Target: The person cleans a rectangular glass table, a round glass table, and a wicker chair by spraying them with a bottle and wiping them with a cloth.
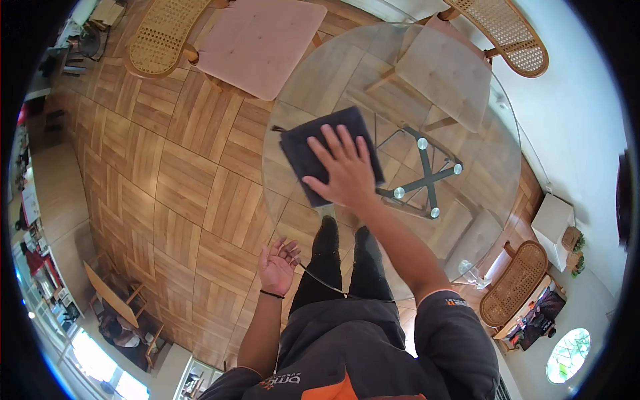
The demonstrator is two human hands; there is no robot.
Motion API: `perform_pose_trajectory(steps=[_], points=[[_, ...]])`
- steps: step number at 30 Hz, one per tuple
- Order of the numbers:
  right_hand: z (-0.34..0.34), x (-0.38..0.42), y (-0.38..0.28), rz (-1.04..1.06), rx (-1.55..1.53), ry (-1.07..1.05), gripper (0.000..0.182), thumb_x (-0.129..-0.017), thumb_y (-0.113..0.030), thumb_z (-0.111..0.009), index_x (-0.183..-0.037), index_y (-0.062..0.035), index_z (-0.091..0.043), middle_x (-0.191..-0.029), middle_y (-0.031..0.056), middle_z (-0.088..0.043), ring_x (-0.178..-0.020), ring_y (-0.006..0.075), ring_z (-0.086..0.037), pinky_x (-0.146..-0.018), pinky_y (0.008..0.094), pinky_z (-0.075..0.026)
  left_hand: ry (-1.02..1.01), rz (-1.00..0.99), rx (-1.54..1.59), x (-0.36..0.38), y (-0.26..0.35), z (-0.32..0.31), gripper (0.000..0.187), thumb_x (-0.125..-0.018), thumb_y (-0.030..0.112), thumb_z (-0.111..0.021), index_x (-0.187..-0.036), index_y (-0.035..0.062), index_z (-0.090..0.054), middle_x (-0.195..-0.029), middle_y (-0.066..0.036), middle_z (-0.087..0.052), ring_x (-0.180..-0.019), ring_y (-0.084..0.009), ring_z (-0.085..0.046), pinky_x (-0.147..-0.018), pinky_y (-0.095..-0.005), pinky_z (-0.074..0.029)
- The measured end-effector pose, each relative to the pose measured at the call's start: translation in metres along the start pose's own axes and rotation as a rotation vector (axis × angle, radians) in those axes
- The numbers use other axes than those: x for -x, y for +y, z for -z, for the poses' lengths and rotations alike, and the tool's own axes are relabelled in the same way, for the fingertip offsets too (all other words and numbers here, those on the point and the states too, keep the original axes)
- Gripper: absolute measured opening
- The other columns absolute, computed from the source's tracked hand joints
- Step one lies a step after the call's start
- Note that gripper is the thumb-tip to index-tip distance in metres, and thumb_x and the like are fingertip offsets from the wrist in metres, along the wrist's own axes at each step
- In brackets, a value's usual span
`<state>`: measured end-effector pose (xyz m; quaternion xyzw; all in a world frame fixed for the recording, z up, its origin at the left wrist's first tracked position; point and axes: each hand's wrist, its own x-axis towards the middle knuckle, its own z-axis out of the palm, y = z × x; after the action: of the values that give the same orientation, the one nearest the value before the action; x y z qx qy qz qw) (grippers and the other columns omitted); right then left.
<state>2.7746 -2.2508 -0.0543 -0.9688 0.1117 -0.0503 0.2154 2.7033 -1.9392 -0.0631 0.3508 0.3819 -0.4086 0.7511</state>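
Observation:
A dark folded cloth (303, 150) with a small loop at its corner lies on the round glass table (283, 110), near its left edge. My right hand (343, 167) rests flat on the cloth with its fingers spread. My left hand (279, 267) hangs beside the table's near left edge, palm up, fingers loosely curled and apart, with nothing in it. A dark band circles the left wrist.
A pink cushioned chair (257, 43) stands beyond the table at the left, another chair (447, 73) at the far right. A cane-backed chair (517, 283) and a white box (552, 220) are at the right. Crossed metal legs (427, 177) show through the glass.

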Motion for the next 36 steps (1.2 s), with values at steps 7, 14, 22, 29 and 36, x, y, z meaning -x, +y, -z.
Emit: perform_pose_trajectory(steps=[7, 14, 22, 29, 36], points=[[-0.003, -0.098, 0.062, -0.073, 0.186, 0.203, 0.073, -0.085, -0.064, -0.058, -0.147, -0.0259, -0.047, -0.158, 0.0082, -0.036, -0.146, 0.0334, -0.030, -0.117, 0.0583, -0.020, -0.069, -0.013, 0.012, -0.001, -0.004, 0.011, 0.061, -0.100, 0.055, -0.042, -0.138, 0.0080, -0.050, -0.128, -0.017, -0.061, -0.112, -0.0277, -0.060, -0.097, -0.0435, -0.047], [-0.041, -0.158, 0.038, -0.105, 0.247, 0.315, 0.073, -0.087, -0.066, -0.053, -0.148, -0.0245, -0.046, -0.157, 0.0112, -0.036, -0.146, 0.0354, -0.029, -0.117, 0.0600, -0.021, -0.044, -0.004, 0.161, 0.005, -0.016, 0.023, 0.056, -0.101, 0.050, -0.044, -0.135, 0.0047, -0.051, -0.123, -0.022, -0.061, -0.111, -0.0315, -0.060, -0.101, -0.0463, -0.047], [-0.037, 0.047, -0.094, 0.006, -0.001, -0.037, 0.076, -0.083, -0.057, -0.063, -0.148, -0.0211, -0.046, -0.157, 0.0165, -0.035, -0.144, 0.0406, -0.030, -0.113, 0.0616, -0.025, -0.050, -0.019, 0.264, 0.004, -0.023, 0.031, 0.063, -0.100, 0.057, -0.043, -0.132, 0.0030, -0.051, -0.120, -0.022, -0.062, -0.110, -0.0321, -0.061, -0.102, -0.0465, -0.048], [-0.042, 0.080, -0.102, 0.000, -0.003, -0.014, 0.077, -0.081, -0.059, -0.064, -0.146, -0.0213, -0.049, -0.157, 0.0131, -0.036, -0.144, 0.0374, -0.031, -0.113, 0.0602, -0.025, -0.001, -0.039, 0.390, 0.007, -0.037, 0.037, 0.065, -0.099, 0.059, -0.043, -0.131, 0.0029, -0.051, -0.118, -0.022, -0.062, -0.110, -0.0331, -0.062, -0.104, -0.0470, -0.047], [-0.063, -0.077, -0.040, -0.011, 0.127, 0.318, 0.072, -0.085, -0.061, -0.061, -0.145, -0.0217, -0.049, -0.155, 0.0118, -0.038, -0.143, 0.0372, -0.033, -0.114, 0.0614, -0.026, -0.079, -0.075, 0.307, 0.019, -0.072, 0.047, 0.065, -0.101, 0.057, -0.038, -0.133, 0.0024, -0.050, -0.121, -0.022, -0.062, -0.112, -0.0328, -0.061, -0.102, -0.0470, -0.047]])
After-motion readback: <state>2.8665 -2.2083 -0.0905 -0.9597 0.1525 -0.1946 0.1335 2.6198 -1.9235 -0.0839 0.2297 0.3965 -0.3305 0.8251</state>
